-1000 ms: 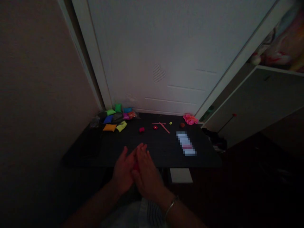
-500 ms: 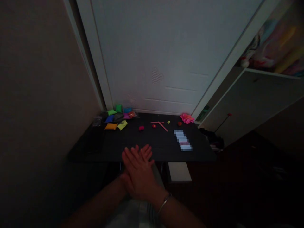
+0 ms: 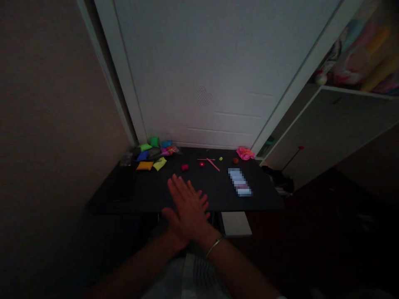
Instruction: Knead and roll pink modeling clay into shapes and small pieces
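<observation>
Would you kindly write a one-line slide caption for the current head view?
Right hand laid over left hand, before a dark table with colourful packets and pink sticks.

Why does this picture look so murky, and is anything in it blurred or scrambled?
Head view: dim light overall, with the floor at the right nearly black; the white door is the palest large area; the hands, right over left, look soft-edged; a bright oblong on the table is broken into coarse blocks, its details unreadable.

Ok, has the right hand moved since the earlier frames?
Yes, away from the body: the right hand now reaches farther over the dark table, its fingertips nearer the small red lump lying there.
</observation>
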`<state>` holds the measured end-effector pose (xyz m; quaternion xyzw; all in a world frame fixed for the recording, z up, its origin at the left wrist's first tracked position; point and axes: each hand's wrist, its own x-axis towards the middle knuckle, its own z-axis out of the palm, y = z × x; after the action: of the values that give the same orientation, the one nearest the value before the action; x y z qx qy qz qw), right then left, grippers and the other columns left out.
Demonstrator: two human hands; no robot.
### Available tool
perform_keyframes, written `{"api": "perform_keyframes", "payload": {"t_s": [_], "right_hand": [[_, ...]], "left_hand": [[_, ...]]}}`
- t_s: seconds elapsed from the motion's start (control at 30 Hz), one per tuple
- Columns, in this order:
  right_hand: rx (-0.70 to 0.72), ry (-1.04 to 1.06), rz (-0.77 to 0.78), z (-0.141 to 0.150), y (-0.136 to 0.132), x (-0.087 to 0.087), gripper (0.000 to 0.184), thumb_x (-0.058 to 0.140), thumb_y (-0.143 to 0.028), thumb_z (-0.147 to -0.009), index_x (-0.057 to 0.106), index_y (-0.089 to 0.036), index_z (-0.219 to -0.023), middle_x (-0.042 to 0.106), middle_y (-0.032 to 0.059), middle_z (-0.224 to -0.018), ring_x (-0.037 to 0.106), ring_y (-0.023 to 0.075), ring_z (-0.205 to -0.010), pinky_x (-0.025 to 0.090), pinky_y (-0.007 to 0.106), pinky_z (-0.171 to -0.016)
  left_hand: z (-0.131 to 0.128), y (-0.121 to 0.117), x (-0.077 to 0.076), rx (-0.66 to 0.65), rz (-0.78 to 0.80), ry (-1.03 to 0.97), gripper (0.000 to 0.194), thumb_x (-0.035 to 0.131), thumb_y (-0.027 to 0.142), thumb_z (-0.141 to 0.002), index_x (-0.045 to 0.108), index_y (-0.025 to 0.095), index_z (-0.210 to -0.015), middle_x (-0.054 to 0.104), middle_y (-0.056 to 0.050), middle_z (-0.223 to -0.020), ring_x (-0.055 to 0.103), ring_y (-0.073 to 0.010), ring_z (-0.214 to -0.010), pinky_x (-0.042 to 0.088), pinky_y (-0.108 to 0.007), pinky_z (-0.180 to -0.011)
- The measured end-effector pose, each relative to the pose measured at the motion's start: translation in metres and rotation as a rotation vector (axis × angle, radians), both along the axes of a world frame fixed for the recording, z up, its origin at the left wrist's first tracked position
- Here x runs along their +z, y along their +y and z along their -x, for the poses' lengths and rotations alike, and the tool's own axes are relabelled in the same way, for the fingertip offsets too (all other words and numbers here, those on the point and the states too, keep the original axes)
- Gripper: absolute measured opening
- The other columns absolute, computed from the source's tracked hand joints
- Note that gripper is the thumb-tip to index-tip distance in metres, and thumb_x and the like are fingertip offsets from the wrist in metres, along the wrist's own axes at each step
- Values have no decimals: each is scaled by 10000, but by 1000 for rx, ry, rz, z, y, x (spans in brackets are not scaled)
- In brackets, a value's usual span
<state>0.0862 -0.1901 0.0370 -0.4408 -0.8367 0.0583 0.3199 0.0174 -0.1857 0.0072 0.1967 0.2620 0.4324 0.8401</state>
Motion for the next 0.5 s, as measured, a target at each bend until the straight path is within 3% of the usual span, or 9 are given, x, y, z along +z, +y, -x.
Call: {"api": "perform_keyframes", "payload": {"t_s": [0.13,0.2,0.33,0.43,0.5], "right_hand": [[-71,36,33,-15,9,-14,513,338,-298,-880,241,-143,-1360,249,116,-1426,148,223,-1329,214,493,-1046],[-45,29,46,-11,1,-20,504,325,-257,-881,245,-111,-1357,279,127,-1412,162,215,-1326,233,464,-1051],[39,-8,43,-2,1,-9,621,416,-364,-840,190,-156,-1379,238,82,-1432,162,223,-1326,181,457,-1073],[-67,12,52,-16,20,-3,605,372,-393,-860,174,-160,-1381,162,90,-1453,110,225,-1336,157,476,-1066],[-110,0,70,-28,29,-8,562,344,-387,-873,206,-168,-1372,149,97,-1456,88,238,-1338,151,506,-1054]], "left_hand": [[7,4,9,41,87,-28,325,398,310,-847,597,187,-1072,577,-73,-1170,494,-191,-1115,348,-329,-956],[10,13,8,70,98,-46,380,329,342,-860,632,172,-1012,608,-87,-1109,519,-178,-1082,367,-319,-931],[-2,12,-2,94,33,-82,517,184,398,-865,619,178,-1037,620,-86,-1076,499,-186,-1109,386,-350,-903],[-9,6,-2,41,61,-65,363,328,329,-866,619,202,-1042,618,-77,-1098,496,-191,-1117,347,-358,-948],[-6,8,4,18,104,-44,312,390,315,-857,625,185,-1015,610,-71,-1111,482,-184,-1131,328,-332,-972]]}}
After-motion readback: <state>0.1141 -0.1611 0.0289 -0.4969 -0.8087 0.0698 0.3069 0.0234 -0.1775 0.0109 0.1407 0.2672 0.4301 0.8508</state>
